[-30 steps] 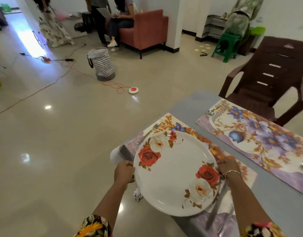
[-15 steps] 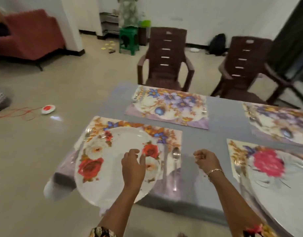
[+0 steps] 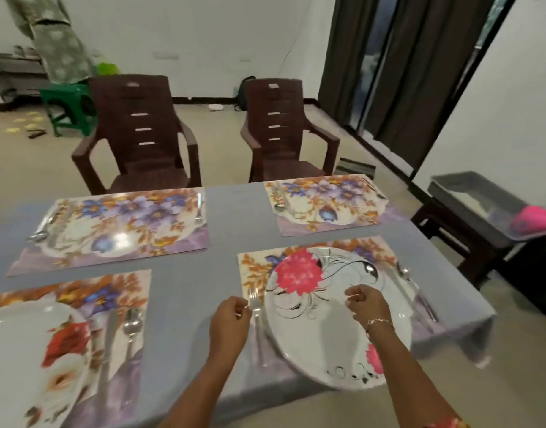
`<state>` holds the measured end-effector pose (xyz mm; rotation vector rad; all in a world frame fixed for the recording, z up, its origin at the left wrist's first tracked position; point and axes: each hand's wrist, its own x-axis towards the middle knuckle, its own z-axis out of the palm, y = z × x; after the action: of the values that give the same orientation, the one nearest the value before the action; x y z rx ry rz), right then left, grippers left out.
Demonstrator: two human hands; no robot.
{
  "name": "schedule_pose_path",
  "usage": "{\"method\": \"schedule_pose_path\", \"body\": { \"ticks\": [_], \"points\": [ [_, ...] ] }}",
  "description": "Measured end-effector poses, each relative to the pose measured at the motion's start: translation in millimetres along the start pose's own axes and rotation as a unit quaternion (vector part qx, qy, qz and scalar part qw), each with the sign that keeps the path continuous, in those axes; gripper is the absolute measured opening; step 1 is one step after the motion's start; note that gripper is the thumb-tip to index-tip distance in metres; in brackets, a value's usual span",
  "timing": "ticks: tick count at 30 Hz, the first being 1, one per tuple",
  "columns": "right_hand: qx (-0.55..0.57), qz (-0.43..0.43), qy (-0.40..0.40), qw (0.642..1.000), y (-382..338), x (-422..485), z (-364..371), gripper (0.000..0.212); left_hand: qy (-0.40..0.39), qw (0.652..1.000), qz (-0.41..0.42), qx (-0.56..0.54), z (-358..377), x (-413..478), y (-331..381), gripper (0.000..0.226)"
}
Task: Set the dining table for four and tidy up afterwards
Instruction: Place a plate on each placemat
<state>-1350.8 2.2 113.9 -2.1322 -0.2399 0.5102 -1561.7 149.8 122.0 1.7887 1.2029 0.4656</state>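
Note:
The table [image 3: 222, 230] has a grey cloth and several floral placemats. A white plate with pink flowers [image 3: 315, 335] lies on the near right mat. My right hand [image 3: 366, 304] hovers over it, fingers loosely curled, holding nothing. My left hand [image 3: 231, 322] is loosely curled just left of the fork [image 3: 258, 332] beside that plate. I cannot tell whether it touches the fork. A rose plate [image 3: 18, 350] sits on the near left mat with a knife [image 3: 108, 344] and spoon [image 3: 131, 329] to its right. The far left mat [image 3: 117, 223] and far right mat [image 3: 327, 202] carry cutlery only.
Two brown plastic chairs [image 3: 142, 134] [image 3: 278, 128] stand at the far side. A low side table with a grey tray [image 3: 469, 193] and a pink object [image 3: 534, 219] is at the right. A green stool [image 3: 68, 100] and a standing person are back left.
Both hands let go of the rose plate on the near left mat. They and my view moved right to the pink-flower plate.

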Motion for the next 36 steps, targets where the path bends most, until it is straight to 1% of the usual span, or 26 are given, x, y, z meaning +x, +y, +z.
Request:
{"method": "schedule_pose_path", "body": {
  "ticks": [2,4,6,8,10,13,17,20,23,26,28,29,30,31,32,34,35,36],
  "points": [
    [-0.04,0.017,0.048,0.998,14,19,-33,0.025,-0.021,0.999,-0.01,0.032,27,7,13,0.022],
    [-0.092,0.037,0.061,0.993,28,34,-57,0.021,-0.044,0.996,-0.025,0.077,48,13,24,0.029],
    [-0.133,0.051,0.065,0.988,40,42,-69,0.026,-0.048,0.991,-0.036,0.118,60,18,28,0.034],
    [-0.157,0.055,0.07,0.984,51,46,-72,0.032,-0.029,0.988,-0.055,0.143,66,23,30,0.033],
    [-0.149,0.053,0.067,0.985,56,49,-69,0.033,-0.011,0.984,-0.081,0.156,68,29,31,0.026],
    [-0.121,0.069,0.082,0.987,56,52,-67,0.032,0.014,0.981,-0.101,0.167,68,38,33,0.004],
    [-0.12,0.096,0.091,0.984,55,57,-67,0.032,0.022,0.98,-0.123,0.152,70,49,32,0.006],
    [-0.114,0.115,0.093,0.982,56,61,-65,0.026,0.022,0.978,-0.139,0.152,72,55,29,0.013],
    [-0.105,0.146,0.088,0.98,52,63,-65,0.024,0.011,0.977,-0.137,0.165,72,60,29,0.009],
    [-0.096,0.171,0.068,0.978,48,66,-68,0.04,0.0,0.975,-0.141,0.171,71,64,30,0.006],
    [-0.097,0.179,0.064,0.977,47,69,-69,0.045,-0.005,0.975,-0.15,0.165,71,66,29,0.007],
    [-0.101,0.182,0.063,0.976,46,69,-69,0.045,-0.005,0.975,-0.154,0.162,70,67,29,0.008],
    [-0.096,0.183,0.068,0.976,47,69,-68,0.038,-0.004,0.975,-0.158,0.158,69,68,29,0.009],
    [-0.094,0.177,0.075,0.977,47,68,-68,0.025,-0.003,0.975,-0.161,0.155,68,68,29,0.011],
    [-0.089,0.175,0.08,0.977,47,67,-67,0.019,-0.001,0.975,-0.163,0.151,67,69,30,0.013],
    [-0.088,0.178,0.082,0.977,46,66,-66,0.017,-0.003,0.975,-0.17,0.141,64,71,31,0.015],
    [-0.091,0.18,0.081,0.976,45,66,-66,0.021,-0.008,0.976,-0.174,0.131,63,73,30,0.016],
    [-0.095,0.185,0.08,0.975,43,66,-66,0.033,-0.015,0.977,-0.181,0.115,63,75,28,0.017]
  ]
}}
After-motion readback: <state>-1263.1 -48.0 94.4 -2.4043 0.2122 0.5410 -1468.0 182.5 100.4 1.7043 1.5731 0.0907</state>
